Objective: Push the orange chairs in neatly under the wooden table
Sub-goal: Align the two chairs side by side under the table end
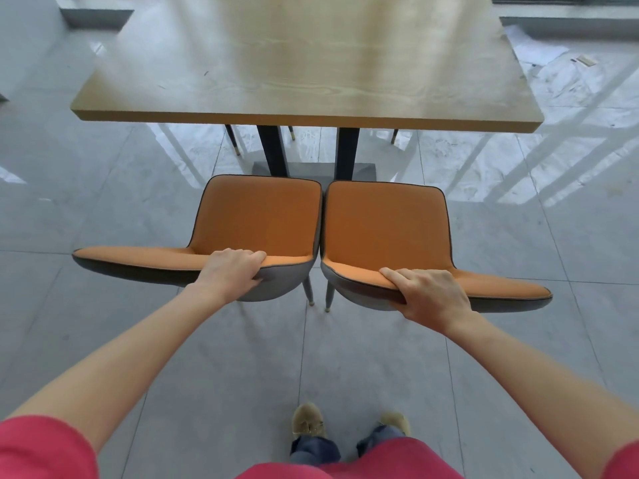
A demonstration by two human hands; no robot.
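Two orange chairs with grey backs stand side by side in front of me, their seats touching. My left hand (pixel 232 274) grips the top of the backrest of the left orange chair (pixel 256 216). My right hand (pixel 430 294) grips the backrest top of the right orange chair (pixel 385 226). Both seats sit just short of the near edge of the wooden table (pixel 304 70), which stands beyond them on two dark legs. The front chair legs are hidden under the seats.
A grey tiled floor (pixel 86 209) surrounds the table. Thin legs of other chairs (pixel 232 140) show under the table's far side. Crumpled plastic sheeting (pixel 553 57) lies at the far right. My shoes (pixel 307 420) are close behind the chairs.
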